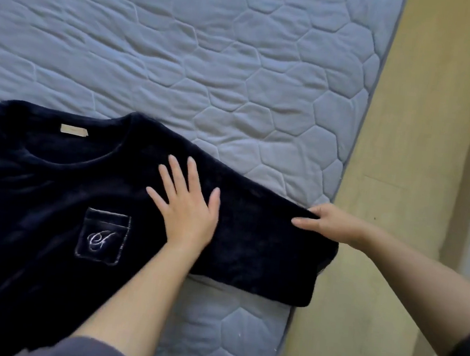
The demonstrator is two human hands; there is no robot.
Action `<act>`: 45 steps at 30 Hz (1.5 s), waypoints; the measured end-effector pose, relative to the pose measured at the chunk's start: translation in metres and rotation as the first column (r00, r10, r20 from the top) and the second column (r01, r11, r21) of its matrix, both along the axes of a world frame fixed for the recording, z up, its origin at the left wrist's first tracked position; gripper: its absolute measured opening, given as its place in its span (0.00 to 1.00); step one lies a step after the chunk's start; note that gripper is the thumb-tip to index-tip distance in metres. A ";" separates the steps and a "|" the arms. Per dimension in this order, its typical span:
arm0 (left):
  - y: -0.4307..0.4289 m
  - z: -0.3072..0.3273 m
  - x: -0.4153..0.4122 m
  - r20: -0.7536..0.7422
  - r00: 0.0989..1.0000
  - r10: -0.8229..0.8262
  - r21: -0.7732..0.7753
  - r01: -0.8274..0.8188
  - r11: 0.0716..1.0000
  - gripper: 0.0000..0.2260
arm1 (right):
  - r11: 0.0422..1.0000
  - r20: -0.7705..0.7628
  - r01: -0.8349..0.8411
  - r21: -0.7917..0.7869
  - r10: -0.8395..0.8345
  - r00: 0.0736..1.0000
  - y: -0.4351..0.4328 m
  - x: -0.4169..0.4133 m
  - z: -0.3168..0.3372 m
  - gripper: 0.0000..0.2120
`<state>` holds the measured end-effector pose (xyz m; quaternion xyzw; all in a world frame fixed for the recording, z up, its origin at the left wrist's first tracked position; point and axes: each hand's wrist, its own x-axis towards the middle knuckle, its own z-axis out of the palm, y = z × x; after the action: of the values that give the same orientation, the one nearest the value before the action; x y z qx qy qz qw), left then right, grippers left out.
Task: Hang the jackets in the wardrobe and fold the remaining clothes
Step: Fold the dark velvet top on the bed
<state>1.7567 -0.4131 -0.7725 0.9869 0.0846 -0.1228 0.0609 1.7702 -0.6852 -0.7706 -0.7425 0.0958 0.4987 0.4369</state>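
On the bed (184,42), lower left of the frame, our dark top (37,200) lies flat. Our left hand (187,204) presses it, spread wide; our right hand (330,224) pinches the sleeve (264,247). We should fold the sleeve over slowly and keep it smooth.

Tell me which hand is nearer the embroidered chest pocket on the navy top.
Left. The left hand lies flat just beside the chest pocket; the right hand pinches the sleeve end, farther off at the mattress edge.

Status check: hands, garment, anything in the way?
Left hand flat on navy top near shoulder. Right hand pinches sleeve end at mattress edge. Top spread face up, unfolded. Nothing else on it.
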 end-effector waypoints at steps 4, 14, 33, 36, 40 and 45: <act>-0.047 -0.021 -0.034 -0.111 0.988 -0.108 0.010 0.110 0.994 0.33 | 0.991 -0.207 -0.114 0.068 0.126 0.970 -0.014 -0.015 0.002 0.15; -0.076 -0.012 -0.044 -0.048 0.880 -0.472 0.022 0.473 0.881 0.34 | 0.959 -0.196 -0.235 -0.161 0.202 0.960 -0.084 -0.043 0.007 0.08; -0.201 0.034 -0.010 -0.345 0.435 -0.832 -0.370 0.751 0.546 0.21 | 0.979 -0.331 0.155 -0.134 -0.191 0.924 -0.206 -0.114 0.045 0.18; -0.223 0.040 -0.003 -0.377 0.339 -0.862 -0.322 0.825 0.465 0.08 | 0.989 -0.433 -0.032 -0.146 -0.035 0.901 -0.215 -0.131 0.051 0.12; -0.225 0.047 0.007 -0.336 0.491 -0.804 -0.315 0.745 0.588 0.07 | 0.899 -0.303 0.399 -0.182 -0.437 0.847 -0.223 -0.152 0.059 0.09; -0.222 0.057 0.012 -0.298 0.628 -0.718 -0.244 0.677 0.694 0.07 | 0.394 -0.166 0.918 -0.044 -0.909 0.382 -0.211 -0.168 0.063 0.09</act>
<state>1.7682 -0.6348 -0.7153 0.8952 -0.3014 -0.3252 0.0450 1.6021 -0.8966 -0.7072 -0.5114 0.5096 0.2372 0.6500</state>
